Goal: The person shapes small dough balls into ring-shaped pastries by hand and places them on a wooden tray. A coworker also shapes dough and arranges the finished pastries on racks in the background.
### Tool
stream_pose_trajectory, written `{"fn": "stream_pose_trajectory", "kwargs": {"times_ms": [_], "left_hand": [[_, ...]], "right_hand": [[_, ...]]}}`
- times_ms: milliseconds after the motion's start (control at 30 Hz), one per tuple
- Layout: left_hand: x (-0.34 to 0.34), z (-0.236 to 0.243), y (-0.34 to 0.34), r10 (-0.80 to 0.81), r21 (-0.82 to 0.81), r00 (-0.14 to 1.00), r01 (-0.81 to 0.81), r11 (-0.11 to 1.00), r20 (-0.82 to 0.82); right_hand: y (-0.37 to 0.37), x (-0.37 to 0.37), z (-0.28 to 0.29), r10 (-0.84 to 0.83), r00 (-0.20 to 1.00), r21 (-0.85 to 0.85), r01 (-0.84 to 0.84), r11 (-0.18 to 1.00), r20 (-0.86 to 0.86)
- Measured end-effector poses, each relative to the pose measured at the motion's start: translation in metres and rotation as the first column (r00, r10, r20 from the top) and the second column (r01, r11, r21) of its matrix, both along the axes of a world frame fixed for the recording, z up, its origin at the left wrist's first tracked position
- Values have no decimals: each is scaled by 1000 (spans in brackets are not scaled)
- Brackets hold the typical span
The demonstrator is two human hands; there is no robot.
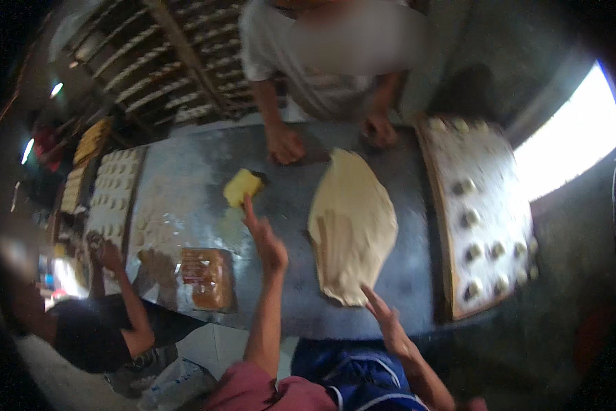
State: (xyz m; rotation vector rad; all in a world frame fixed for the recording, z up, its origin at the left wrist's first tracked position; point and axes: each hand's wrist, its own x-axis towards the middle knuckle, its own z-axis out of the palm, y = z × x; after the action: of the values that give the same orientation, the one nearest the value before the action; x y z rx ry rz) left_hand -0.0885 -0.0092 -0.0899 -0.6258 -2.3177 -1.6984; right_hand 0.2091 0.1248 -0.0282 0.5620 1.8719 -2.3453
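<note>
A long, flattened sheet of pale dough (357,226) lies on the dark metal-looking table (280,198), stretching away from me. My right hand (392,329) is at its near end, fingers extended and apart, with the fingertips at the dough's edge. To the left, my left hand (269,243) reaches over the table with its index finger stretched out. That fingertip meets the near edge of a yellow, butter-like lump (242,187); whether it presses in I cannot tell. Neither hand grips anything.
Across the table stands a person (308,82), fists near the dough's far end. Another person (92,329) works at the left end beside a tray of dough pieces (114,185). A plastic-wrapped brown block (208,279) lies near left. At right, a floured board (482,175) carries dough balls.
</note>
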Motion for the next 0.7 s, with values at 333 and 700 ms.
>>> {"fn": "stream_pose_trajectory", "kwargs": {"times_ms": [333, 700], "left_hand": [[105, 11, -44, -212, 187, 962, 180, 966, 170], [176, -13, -56, -171, 40, 242, 466, 884, 955]], "right_hand": [[-112, -39, -11, 189, 924, -157, -252, 955, -333], [-60, -39, -93, -313, 949, 839, 207, 503, -46]]}}
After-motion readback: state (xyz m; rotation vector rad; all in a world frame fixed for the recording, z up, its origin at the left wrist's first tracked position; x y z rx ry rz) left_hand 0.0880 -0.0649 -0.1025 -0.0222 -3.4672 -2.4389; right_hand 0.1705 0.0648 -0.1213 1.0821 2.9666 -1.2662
